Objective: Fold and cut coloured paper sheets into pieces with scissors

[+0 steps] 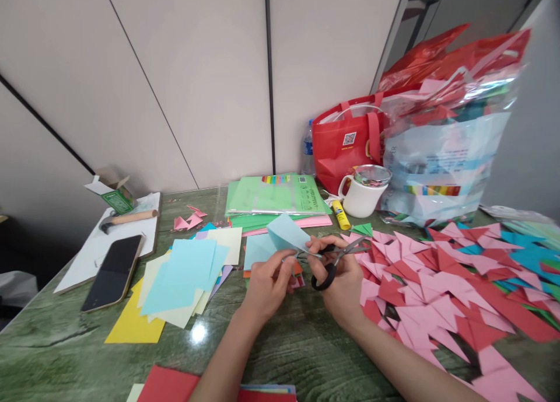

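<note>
My left hand [268, 286] pinches the lower edge of a folded light blue paper sheet [286, 233], held tilted above the green table [280, 343]. My right hand [341, 285] grips black-handled scissors [335, 262], fingers through the loops, blades pointing right and slightly up, close to the blue sheet's edge. Both hands are closed. Another light blue sheet [258, 251] lies flat just behind the hands.
A stack of blue, cream and yellow cut sheets [179, 282] lies to the left, beside a phone [114, 271] and a hammer [129, 218]. Folded pink and red paper pieces [437, 279] cover the right. A white mug [363, 195], glue stick [340, 214], green paper pack [275, 195] and red bag [345, 145] stand behind.
</note>
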`<move>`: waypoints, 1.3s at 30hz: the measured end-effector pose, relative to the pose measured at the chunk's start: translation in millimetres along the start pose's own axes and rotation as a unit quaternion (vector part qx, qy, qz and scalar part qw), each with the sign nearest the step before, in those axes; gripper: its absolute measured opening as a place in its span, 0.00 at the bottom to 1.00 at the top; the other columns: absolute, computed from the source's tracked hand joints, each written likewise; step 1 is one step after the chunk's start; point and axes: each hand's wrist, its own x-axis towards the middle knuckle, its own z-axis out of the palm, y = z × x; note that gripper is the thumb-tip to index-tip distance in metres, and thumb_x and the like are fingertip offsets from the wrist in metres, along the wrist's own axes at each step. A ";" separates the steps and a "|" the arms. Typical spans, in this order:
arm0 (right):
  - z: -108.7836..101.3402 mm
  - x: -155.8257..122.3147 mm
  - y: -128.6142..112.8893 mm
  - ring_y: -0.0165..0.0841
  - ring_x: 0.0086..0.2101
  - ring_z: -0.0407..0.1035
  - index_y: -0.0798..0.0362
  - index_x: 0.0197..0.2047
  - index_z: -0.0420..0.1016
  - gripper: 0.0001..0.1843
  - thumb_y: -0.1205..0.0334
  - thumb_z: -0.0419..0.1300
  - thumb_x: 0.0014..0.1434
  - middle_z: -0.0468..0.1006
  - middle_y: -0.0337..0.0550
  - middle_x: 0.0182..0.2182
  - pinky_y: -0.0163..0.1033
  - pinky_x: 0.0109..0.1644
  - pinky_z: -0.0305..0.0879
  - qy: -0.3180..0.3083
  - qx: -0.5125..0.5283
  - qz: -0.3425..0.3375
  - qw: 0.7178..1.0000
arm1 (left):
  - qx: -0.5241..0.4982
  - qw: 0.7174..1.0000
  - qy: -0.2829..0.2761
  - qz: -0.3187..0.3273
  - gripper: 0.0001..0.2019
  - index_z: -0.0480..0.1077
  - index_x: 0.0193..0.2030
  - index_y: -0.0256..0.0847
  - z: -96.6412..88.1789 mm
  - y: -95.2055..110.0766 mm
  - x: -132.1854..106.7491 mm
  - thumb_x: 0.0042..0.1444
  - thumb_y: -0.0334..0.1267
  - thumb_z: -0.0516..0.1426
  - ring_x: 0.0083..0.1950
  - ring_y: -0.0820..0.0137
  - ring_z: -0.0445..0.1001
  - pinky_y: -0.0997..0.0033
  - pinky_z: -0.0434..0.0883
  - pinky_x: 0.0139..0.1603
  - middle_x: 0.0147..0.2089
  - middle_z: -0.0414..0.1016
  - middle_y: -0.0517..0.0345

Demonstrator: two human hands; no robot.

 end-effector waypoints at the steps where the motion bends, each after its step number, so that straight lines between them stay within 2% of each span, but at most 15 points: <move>1: 0.2 -0.3 -0.6 0.35 0.37 0.68 0.49 0.36 0.63 0.13 0.70 0.60 0.47 0.69 0.37 0.29 0.42 0.43 0.63 -0.001 -0.003 -0.005 1.000 | -0.005 1.000 -0.006 -0.019 0.15 0.72 0.41 0.41 -0.1 0.1 0.5 0.53 0.45 0.49 0.13 0.73 0.65 0.76 0.62 0.15 0.15 0.69 0.59; 4: 0.9 -1.5 -2.6 0.34 0.35 0.68 0.50 0.35 0.62 0.13 0.70 0.60 0.47 0.69 0.37 0.28 0.43 0.44 0.63 -0.010 -0.014 -0.025 1.000 | -0.072 0.994 -0.028 -0.078 0.20 0.69 0.46 0.39 -3.1 2.1 3.9 0.52 0.49 0.49 0.06 0.77 0.53 0.78 0.47 0.08 0.09 0.63 0.63; 6: 1.5 -2.5 -3.8 0.34 0.35 0.68 0.50 0.35 0.62 0.12 0.70 0.60 0.47 0.68 0.36 0.27 0.46 0.46 0.62 -0.021 -0.015 -0.045 0.999 | -0.156 0.983 -0.034 -0.094 0.29 0.62 0.52 0.38 -6.6 4.2 7.0 0.47 0.54 0.51 0.07 0.77 0.56 0.79 0.49 0.08 0.13 0.67 0.61; 8: 2.0 -3.5 -4.6 0.34 0.35 0.68 0.51 0.35 0.63 0.12 0.71 0.60 0.47 0.68 0.36 0.27 0.48 0.49 0.60 -0.036 -0.017 -0.070 0.997 | -0.247 0.966 -0.028 -0.077 0.39 0.57 0.56 0.39 -9.8 6.5 9.7 0.38 0.59 0.55 0.16 0.71 0.68 0.76 0.62 0.15 0.26 0.75 0.52; 10: 2.2 -4.4 -4.5 0.34 0.35 0.68 0.51 0.34 0.63 0.12 0.72 0.59 0.47 0.68 0.36 0.27 0.50 0.51 0.58 -0.052 -0.025 -0.094 0.994 | -0.326 0.944 -0.017 -0.051 0.44 0.58 0.56 0.40 -12.0 9.0 11.5 0.31 0.63 0.54 0.33 0.62 0.75 0.69 0.69 0.30 0.41 0.74 0.44; 12: 1.9 -5.4 -3.1 0.34 0.34 0.68 0.51 0.35 0.64 0.12 0.73 0.58 0.46 0.67 0.36 0.27 0.51 0.52 0.57 -0.070 -0.032 -0.116 0.990 | -0.391 0.919 -0.004 -0.042 0.42 0.61 0.54 0.39 -13.9 11.5 12.6 0.35 0.65 0.49 0.46 0.58 0.71 0.65 0.68 0.40 0.49 0.70 0.42; 15: 0.5 -7.0 0.9 0.35 0.34 0.68 0.50 0.37 0.63 0.16 0.75 0.57 0.45 0.67 0.36 0.26 0.52 0.52 0.56 -0.095 -0.037 -0.143 0.984 | -0.458 0.886 0.038 -0.069 0.32 0.65 0.51 0.37 -18.8 13.9 14.8 0.48 0.59 0.46 0.52 0.59 0.66 0.64 0.66 0.47 0.51 0.69 0.45; 18: -1.4 -8.3 4.3 0.35 0.34 0.68 0.50 0.37 0.63 0.17 0.76 0.56 0.44 0.67 0.35 0.25 0.53 0.53 0.55 -0.100 -0.057 -0.152 0.982 | -0.465 0.873 0.097 -0.115 0.19 0.67 0.48 0.36 -25.6 12.7 18.1 0.51 0.44 0.54 0.50 0.61 0.68 0.63 0.67 0.48 0.47 0.73 0.48; 20: -2.8 -7.6 5.4 0.36 0.35 0.67 0.50 0.37 0.64 0.16 0.76 0.56 0.44 0.68 0.36 0.26 0.52 0.52 0.55 -0.073 -0.080 -0.135 0.985 | -0.448 0.875 0.120 -0.140 0.17 0.68 0.46 0.34 -29.0 10.8 19.6 0.48 0.37 0.57 0.46 0.62 0.71 0.62 0.69 0.45 0.42 0.75 0.49; 26: -7.0 5.0 9.1 0.33 0.36 0.66 0.51 0.36 0.63 0.15 0.74 0.55 0.45 0.68 0.38 0.31 0.41 0.42 0.61 0.043 -0.087 -0.027 0.995 | -0.415 0.884 0.142 -0.162 0.20 0.67 0.46 0.42 -25.0 9.3 17.4 0.43 0.31 0.60 0.33 0.69 0.75 0.62 0.74 0.37 0.38 0.77 0.59; 30: -6.9 9.9 10.7 0.32 0.36 0.66 0.51 0.39 0.62 0.15 0.73 0.55 0.46 0.70 0.39 0.33 0.41 0.42 0.62 0.069 -0.074 -0.005 0.995 | -0.427 0.875 0.158 -0.165 0.21 0.65 0.47 0.45 -16.6 9.1 16.7 0.44 0.32 0.60 0.36 0.69 0.75 0.61 0.73 0.41 0.42 0.75 0.59; 35: -2.7 -0.2 3.0 0.34 0.40 0.67 0.51 0.39 0.63 0.13 0.71 0.57 0.49 0.68 0.43 0.37 0.45 0.46 0.64 0.032 -0.064 -0.047 0.996 | -0.424 0.869 0.219 -0.130 0.22 0.64 0.48 0.46 -11.3 9.2 18.8 0.44 0.34 0.60 0.39 0.67 0.74 0.57 0.71 0.43 0.42 0.75 0.58; 39: -0.2 -12.0 0.0 0.36 0.40 0.68 0.50 0.42 0.63 0.16 0.72 0.57 0.50 0.70 0.47 0.40 0.43 0.39 0.69 -0.047 -0.074 -0.079 0.993 | -0.429 0.870 0.218 -0.106 0.21 0.65 0.48 0.45 -6.8 10.3 18.4 0.44 0.35 0.60 0.37 0.69 0.75 0.55 0.71 0.44 0.38 0.76 0.60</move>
